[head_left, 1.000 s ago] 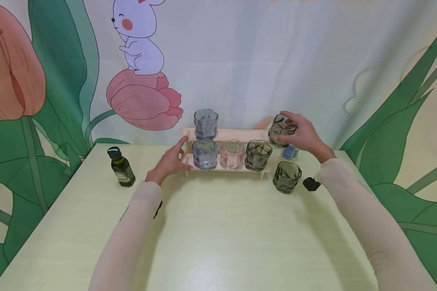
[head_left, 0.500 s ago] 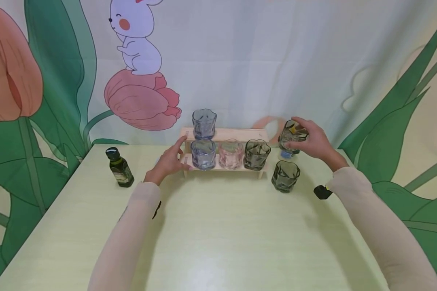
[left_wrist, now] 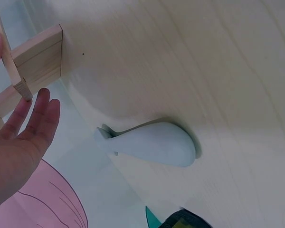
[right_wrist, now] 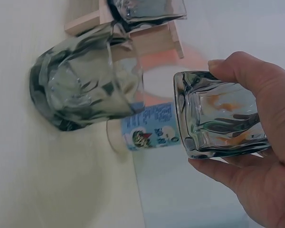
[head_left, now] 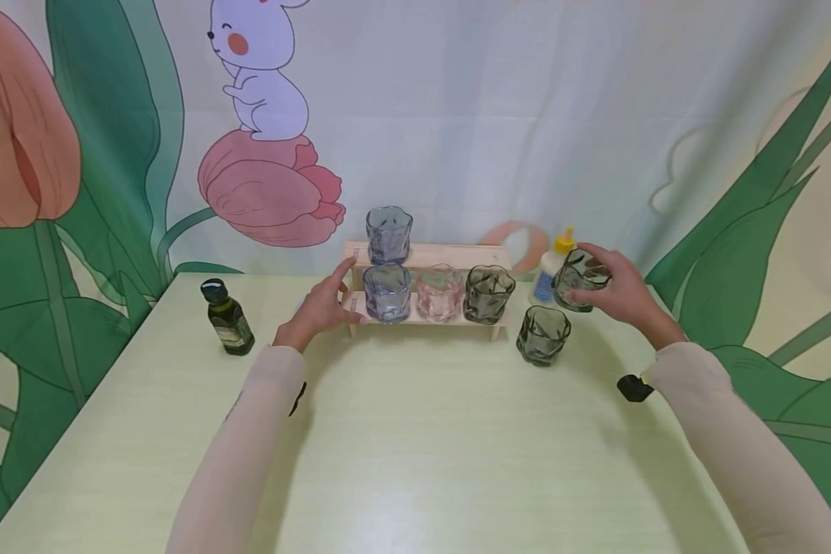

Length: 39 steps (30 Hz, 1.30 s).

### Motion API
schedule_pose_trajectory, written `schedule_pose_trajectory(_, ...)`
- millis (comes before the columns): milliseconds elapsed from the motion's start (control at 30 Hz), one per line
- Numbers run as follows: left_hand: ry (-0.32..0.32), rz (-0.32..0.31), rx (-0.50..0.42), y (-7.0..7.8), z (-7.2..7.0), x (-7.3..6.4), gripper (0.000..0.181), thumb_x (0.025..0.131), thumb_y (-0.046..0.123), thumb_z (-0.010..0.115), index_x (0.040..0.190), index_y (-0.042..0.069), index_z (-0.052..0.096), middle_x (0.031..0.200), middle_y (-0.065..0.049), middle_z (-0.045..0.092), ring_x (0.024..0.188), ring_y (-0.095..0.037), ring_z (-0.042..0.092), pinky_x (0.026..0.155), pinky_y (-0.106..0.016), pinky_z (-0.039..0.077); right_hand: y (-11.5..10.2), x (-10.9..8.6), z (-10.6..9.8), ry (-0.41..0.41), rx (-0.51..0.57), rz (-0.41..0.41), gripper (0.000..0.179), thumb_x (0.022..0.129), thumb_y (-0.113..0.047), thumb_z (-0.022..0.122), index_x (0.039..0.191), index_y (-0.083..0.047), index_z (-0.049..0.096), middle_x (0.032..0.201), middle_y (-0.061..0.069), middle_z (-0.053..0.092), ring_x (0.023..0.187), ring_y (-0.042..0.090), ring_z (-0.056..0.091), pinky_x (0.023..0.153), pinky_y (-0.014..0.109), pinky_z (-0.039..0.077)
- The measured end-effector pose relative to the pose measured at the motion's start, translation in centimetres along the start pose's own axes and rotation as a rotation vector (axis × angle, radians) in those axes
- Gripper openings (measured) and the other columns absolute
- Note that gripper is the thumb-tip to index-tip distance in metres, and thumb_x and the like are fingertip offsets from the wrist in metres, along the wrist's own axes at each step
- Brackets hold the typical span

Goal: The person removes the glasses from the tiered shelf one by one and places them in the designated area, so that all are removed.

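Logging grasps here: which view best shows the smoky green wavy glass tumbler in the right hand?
Right wrist: the tumbler appears largest, its base clear. The head view shows it smaller, partly behind fingers; left wrist, nothing.

Bright, even light over my tabletop [head_left: 415,438], pale glare pooled close to me! Soft shadows fall inward from my sleeves [head_left: 238,446]. Wrist views now: dimmer, greyer, glints streaking the smoky glass [right_wrist: 221,118] in my right grip [head_left: 622,288], print on the glue bottle [right_wrist: 152,127] soft.
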<state>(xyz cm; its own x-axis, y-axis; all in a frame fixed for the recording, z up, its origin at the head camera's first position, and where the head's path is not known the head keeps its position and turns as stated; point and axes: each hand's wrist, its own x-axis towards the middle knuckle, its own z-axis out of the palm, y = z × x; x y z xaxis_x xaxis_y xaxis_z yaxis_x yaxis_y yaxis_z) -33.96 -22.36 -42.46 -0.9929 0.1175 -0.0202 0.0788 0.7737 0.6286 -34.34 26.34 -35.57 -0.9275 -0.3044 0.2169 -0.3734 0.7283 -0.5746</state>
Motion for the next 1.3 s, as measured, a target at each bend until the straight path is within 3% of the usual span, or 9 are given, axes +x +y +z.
schedule_pose_trajectory(267,0.010,0.013,0.008,0.0,0.0,-0.1,0.112,0.078,0.018,0.086,0.160,0.032,0.011,0.131,-0.020,0.052,0.099,-0.034,0.054,0.088,-0.047,0.048,1.9,-1.3,-0.1,-0.003,-0.029,0.087,0.090,0.086,-0.033,0.078,0.158,-0.015,0.028,0.151,0.027,0.038,0.131,0.048,0.044,0.095,0.067,0.042)
schedule_pose_trajectory(533,0.016,0.009,0.008,-0.2,0.0,0.0,0.112,0.078,0.019,0.087,0.160,0.033,0.011,0.129,-0.019,0.052,0.097,-0.033,0.054,0.086,-0.046,0.046,4.0,-2.3,0.3,0.002,-0.032,0.076,0.090,0.086,-0.034,0.078,0.158,-0.013,0.028,0.151,0.030,0.038,0.128,0.051,0.045,0.092,0.068,0.042)
schedule_pose_trajectory(867,0.008,-0.001,0.000,-0.1,0.0,-0.1,0.112,0.079,0.018,0.086,0.160,0.034,0.011,0.131,-0.019,0.051,0.098,-0.034,0.054,0.085,-0.045,0.047,6.0,-3.6,2.3,-0.017,-0.026,0.100,0.090,0.086,-0.031,0.079,0.158,-0.011,0.028,0.149,0.031,0.039,0.126,0.051,0.046,0.094,0.068,0.042)
schedule_pose_trajectory(1300,0.010,-0.013,0.003,0.0,0.1,-0.1,0.112,0.079,0.019,0.086,0.160,0.035,0.010,0.132,-0.020,0.050,0.101,-0.035,0.054,0.090,-0.049,0.048,6.6,-4.5,4.0,-0.051,-0.013,0.117,0.090,0.084,-0.026,0.081,0.156,-0.007,0.030,0.149,0.031,0.040,0.126,0.050,0.047,0.098,0.068,0.040)
